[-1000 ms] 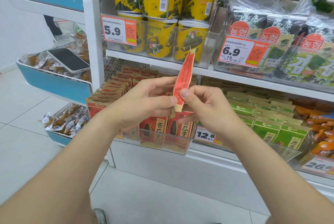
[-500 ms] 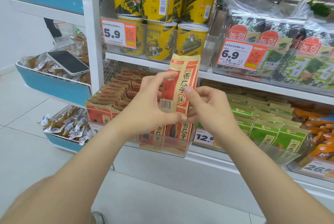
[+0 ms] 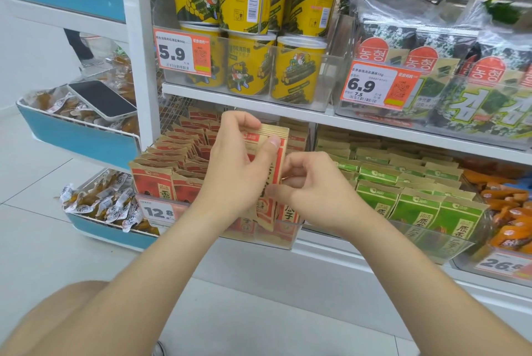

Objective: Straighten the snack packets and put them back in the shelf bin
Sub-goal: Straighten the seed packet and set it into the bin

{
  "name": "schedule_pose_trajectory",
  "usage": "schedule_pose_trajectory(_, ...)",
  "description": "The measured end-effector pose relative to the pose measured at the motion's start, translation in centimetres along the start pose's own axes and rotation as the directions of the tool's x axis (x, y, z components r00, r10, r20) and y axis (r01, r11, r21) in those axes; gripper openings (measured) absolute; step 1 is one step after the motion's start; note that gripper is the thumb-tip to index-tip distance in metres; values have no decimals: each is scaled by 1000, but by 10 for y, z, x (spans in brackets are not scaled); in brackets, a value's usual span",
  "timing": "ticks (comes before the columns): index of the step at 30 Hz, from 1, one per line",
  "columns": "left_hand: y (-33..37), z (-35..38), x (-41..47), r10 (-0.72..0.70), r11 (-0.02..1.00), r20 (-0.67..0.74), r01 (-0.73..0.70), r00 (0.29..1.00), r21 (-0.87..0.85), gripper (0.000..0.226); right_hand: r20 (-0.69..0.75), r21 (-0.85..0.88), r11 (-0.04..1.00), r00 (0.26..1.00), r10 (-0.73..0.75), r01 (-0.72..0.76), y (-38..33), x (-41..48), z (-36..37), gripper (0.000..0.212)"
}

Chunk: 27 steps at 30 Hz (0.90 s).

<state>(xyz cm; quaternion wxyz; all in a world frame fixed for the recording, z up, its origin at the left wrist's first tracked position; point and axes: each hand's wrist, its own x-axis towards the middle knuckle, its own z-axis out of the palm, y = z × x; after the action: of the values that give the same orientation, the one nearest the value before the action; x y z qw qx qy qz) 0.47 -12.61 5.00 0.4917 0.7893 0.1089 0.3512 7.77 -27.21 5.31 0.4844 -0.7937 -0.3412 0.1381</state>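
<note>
While red packet [image 3: 277, 132] stands upright at front right of clear shelf bin [image 3: 289, 237], lower end down among front-row packets, step in hand looks like slotting it back. Left grip [image 3: 239, 165] wraps packet, thumb across face. Right grip [image 3: 311, 180] curled, fingertips pinching packet's right edge. Next move calls for straight downward push, then release, neighbours kept upright.
</note>
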Motion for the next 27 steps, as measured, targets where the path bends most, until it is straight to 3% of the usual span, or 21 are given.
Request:
schedule_pose_trajectory(4, 5, -2, -1, -26, 998, 75, 31, 997, -62, 33, -39, 249, 968, 999, -30, 39, -10, -4, 0, 28)
schedule_pose_trajectory(10, 3, -7, 2, -32, 995, 165, 47, 986, -88, 37, -212, 288, 949, 975, -67, 128, -13, -3, -5, 25)
schedule_pose_trajectory(12, 1, -8, 1, 7, 999, 198, 1, 980, -43, 36, -261, 261, 958, 964, -51, 121, -13, -1, -7, 28)
schedule_pose_trajectory(17, -3, -2, -6, 242, 926, 157, -276, 957, 257, 26, -397, 86, 979, 908, -135, 183, -10, -1, -5, 22)
schedule_pose_trajectory(23, -2, -1, -8, 311, 859, 149, -345, 939, 378, 19, -434, -202, 930, 823, -367, 308, -13, -8, 0, 17)
schedule_pose_trajectory(27, -4, -1, -7, 374, 803, 152, -401, 915, 440, 16, -429, -207, 926, 821, -377, 317, -13, -9, 2, 19)
